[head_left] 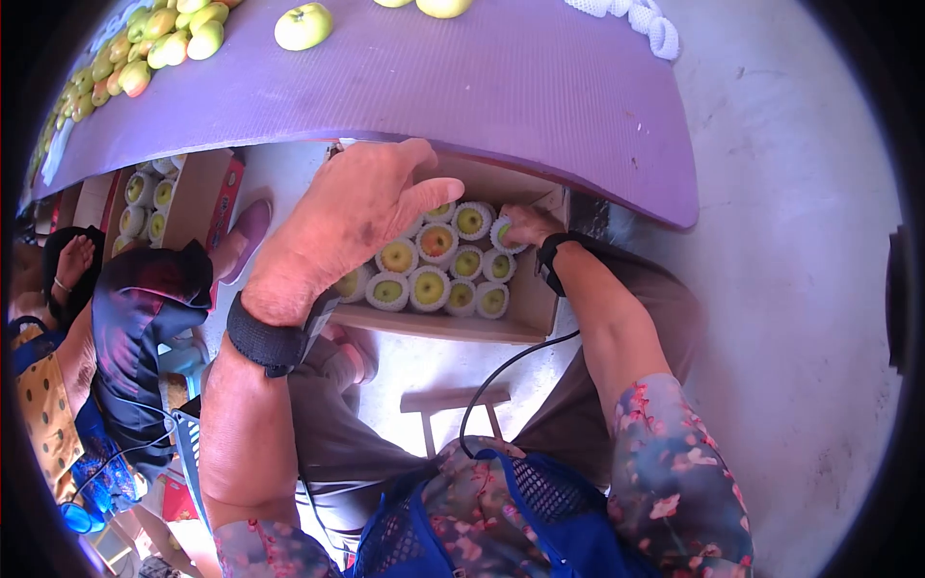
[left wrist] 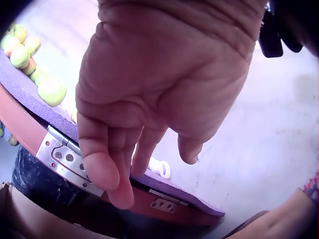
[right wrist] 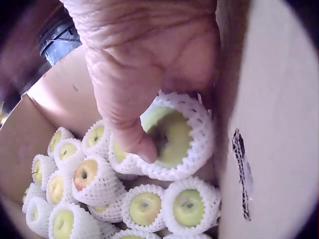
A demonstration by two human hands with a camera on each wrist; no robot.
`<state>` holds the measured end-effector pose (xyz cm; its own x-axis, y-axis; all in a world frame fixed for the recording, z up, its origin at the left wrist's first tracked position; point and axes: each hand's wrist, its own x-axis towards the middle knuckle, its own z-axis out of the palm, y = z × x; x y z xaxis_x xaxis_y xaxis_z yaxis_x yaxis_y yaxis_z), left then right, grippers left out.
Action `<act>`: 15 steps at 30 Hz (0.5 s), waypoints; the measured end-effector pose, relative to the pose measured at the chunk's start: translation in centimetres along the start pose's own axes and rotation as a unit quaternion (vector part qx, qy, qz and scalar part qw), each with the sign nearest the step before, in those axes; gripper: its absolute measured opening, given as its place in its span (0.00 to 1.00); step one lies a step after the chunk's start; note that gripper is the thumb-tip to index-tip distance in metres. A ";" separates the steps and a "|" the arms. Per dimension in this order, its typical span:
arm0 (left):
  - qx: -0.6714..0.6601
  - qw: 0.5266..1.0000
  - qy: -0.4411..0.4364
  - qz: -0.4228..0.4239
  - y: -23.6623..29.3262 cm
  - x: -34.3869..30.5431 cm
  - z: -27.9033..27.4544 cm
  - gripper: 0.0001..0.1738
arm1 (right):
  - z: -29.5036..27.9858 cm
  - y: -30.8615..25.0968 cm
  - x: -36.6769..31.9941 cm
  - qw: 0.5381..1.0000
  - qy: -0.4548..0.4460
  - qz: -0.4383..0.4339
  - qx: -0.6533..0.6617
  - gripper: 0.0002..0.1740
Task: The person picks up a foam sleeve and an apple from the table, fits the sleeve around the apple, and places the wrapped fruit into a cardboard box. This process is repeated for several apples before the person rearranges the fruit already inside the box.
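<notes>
My right hand (head_left: 532, 227) is inside a cardboard box (head_left: 525, 329), at its right wall. Thumb and fingers grip a green apple (right wrist: 172, 137) in a white foam net, and the thumb lies over its top. Around it sit several other apples (head_left: 429, 287) in foam nets, mostly green, a few blushed red. My left hand (head_left: 371, 197) hovers at the edge of the purple-matted table (head_left: 482, 87), above the box's left part. In the left wrist view its palm shows bare, with the fingers loosely bent and nothing in them.
Loose apples (head_left: 154, 39) are heaped at the table's far left, and a single green apple (head_left: 303, 27) sits near the middle. Empty foam nets (head_left: 641, 19) lie at the right corner. Another person sits at left beside a second box (head_left: 198, 197) of netted apples.
</notes>
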<state>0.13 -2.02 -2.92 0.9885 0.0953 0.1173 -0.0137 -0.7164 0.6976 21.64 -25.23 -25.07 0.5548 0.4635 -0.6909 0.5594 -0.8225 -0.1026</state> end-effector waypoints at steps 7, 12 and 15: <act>0.011 1.000 -0.025 -0.014 -0.1 0.4 0.6 0.23 | -0.5 1.2 2.2 0.998 -0.055 -0.004 -0.002 0.36; -0.007 0.999 -0.035 -0.036 0.1 0.5 -0.1 0.23 | -0.2 1.4 2.4 0.997 -0.071 -0.001 0.002 0.36; -0.014 0.999 -0.012 -0.044 -0.1 0.8 -1.1 0.23 | -0.4 1.3 0.9 0.997 -0.071 -0.002 0.020 0.38</act>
<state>0.73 -1.05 -2.12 0.9893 0.1409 0.0377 0.0701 -0.6865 0.7237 23.10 -25.77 -25.58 0.4585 0.4186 -0.7839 0.5344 -0.8347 -0.1331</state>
